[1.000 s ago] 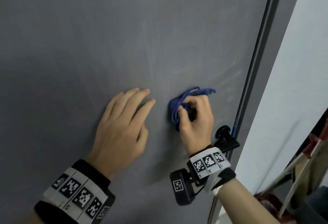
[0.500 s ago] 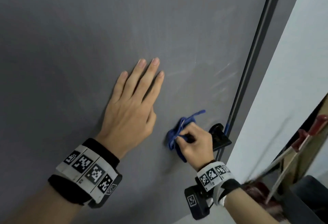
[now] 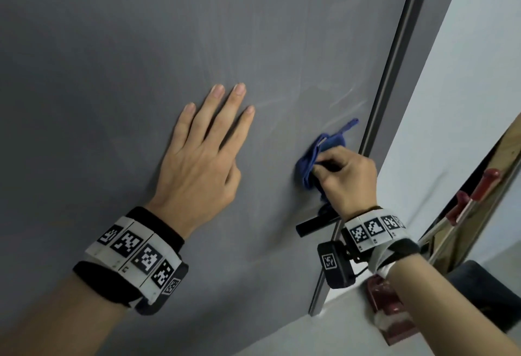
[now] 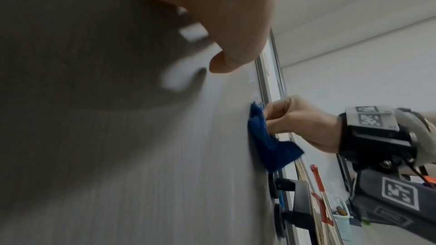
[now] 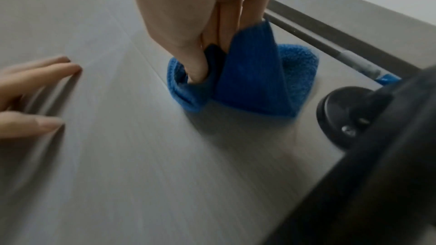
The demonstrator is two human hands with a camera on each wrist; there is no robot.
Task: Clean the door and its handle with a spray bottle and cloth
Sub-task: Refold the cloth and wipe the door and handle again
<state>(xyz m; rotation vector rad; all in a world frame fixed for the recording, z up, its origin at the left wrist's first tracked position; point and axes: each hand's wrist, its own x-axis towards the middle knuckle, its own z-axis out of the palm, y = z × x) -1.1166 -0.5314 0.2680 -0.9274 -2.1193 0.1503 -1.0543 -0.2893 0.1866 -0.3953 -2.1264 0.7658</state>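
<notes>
A small pale tub (image 4: pixel 340 215) stands low at 5 o'clock in the left wrist view, beyond the door edge, with something dark inside that is too small to make out. Red-handled sticks (image 4: pixel 318 183) lean just beside it.

No brand or readable words show. Both wrists carry white bands (image 3: pixel 135 254) printed with black square code patterns, and a black camera block (image 3: pixel 335 264) under the right wrist bears one more such square.

The door (image 3: pixel 141 45) is a flat grey panel with a fine straight grain and faint pale wipe streaks near its 3 o'clock edge, where a darker metal strip (image 3: pixel 394 59) runs along it. The left hand (image 3: pixel 197 158) lies flat on the panel, fingers straight and close together, palm against the surface.

The right hand (image 3: pixel 348 179) sits at 3 o'clock from the left, fingers and thumb curled tight round a bunched blue cloth (image 3: pixel 315 155) of ribbed, knitted weave, pressing it to the door. A loose corner of the cloth points toward 1 o'clock.

The handle (image 3: pixel 315 224) is matt black, a straight bar on a round base plate (image 5: pixel 339 115) with a small screw, just below the cloth at 6 o'clock, apart from it. The spray bottle is not in view.
</notes>
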